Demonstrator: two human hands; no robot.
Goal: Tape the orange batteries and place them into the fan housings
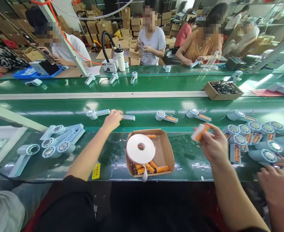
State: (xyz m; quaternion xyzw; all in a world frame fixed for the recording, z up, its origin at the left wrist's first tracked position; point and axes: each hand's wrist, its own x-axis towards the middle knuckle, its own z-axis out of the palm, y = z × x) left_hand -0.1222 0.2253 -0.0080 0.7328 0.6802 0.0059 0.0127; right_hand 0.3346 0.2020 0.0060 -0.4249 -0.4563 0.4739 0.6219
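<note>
My left hand [113, 120] reaches over the green conveyor, its fingers closed on a light-blue handheld fan housing [129, 118]; the hand covers the housing's round end. Another fan housing [91, 114] lies just left of it. In front of me on the right, my right hand [213, 143] pinches an orange battery [200, 132] with a white strip on it, slightly blurred. Between my arms stands an open cardboard box [167, 154] with several orange batteries [161, 169] and a white tape roll [142, 149]; the tape's loose end hangs over the front edge.
Fan housings with orange batteries [169, 118] lie along the belt and crowd the right side. More housings [65, 147] are piled at left. Another person's hand [277, 183] works at lower right. Several people sit across the line, near a carton of dark parts [223, 90].
</note>
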